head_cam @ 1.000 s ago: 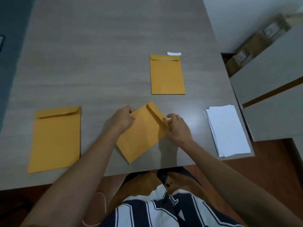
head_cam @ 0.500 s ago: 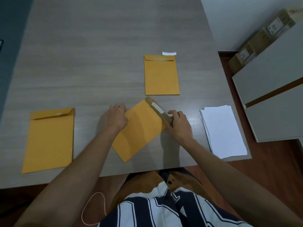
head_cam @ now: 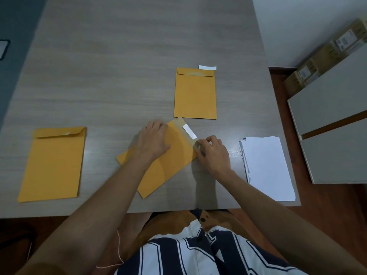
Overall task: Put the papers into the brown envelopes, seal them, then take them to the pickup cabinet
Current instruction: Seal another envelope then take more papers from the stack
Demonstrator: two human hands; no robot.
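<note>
Left hand (head_cam: pixel 154 138) presses the middle envelope (head_cam: pixel 168 161) flat on the desk (head_cam: pixel 119 76); right hand (head_cam: pixel 213 153) pinches the liner strip (head_cam: pixel 189 131) — we should peel slow, along the flap.

left hand (head_cam: pixel 154 138) hiding envelope (head_cam: pixel 174 155) middle, box labels (head_cam: pixel 346 39) unreadable

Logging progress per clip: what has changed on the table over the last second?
The middle envelope had its flap opened, and the right hand is peeling the white strip off it. The left hand moved onto the envelope, pressing it flat. The other envelopes and the paper stack stayed put.
</note>
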